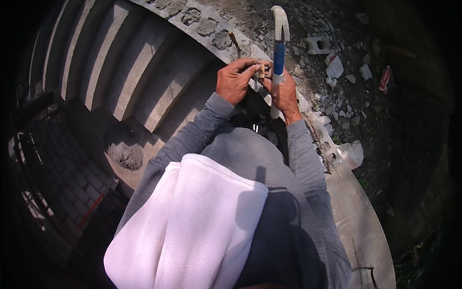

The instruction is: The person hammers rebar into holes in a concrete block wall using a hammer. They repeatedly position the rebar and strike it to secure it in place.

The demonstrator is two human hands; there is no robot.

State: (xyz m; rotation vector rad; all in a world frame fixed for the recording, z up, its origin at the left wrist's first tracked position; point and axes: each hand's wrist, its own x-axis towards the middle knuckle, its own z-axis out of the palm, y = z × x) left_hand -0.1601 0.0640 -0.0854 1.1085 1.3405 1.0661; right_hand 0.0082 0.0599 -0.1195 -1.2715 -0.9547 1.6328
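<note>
My left hand (234, 80) pinches a small wooden piece (262, 71) between thumb and fingers. The fingers of my right hand (285, 92) meet the same piece from the other side. A claw hammer (278, 57) with a blue and white handle is also held in my right hand, its pale metal head pointing away from me. The handle's lower end sticks out below the palm. Both hands are above the edge of a concrete block wall (249, 47), and a short stick or rod (234, 39) stands up from it just beyond them.
Concrete stairs (133, 76) run off to the left. A heap of grey mortar or sand (126, 156) lies lower left. Rubble (317, 27), a broken hollow block (318, 45) and litter (335, 67) cover the ground at right. A white cloth (209, 216) hangs over my front.
</note>
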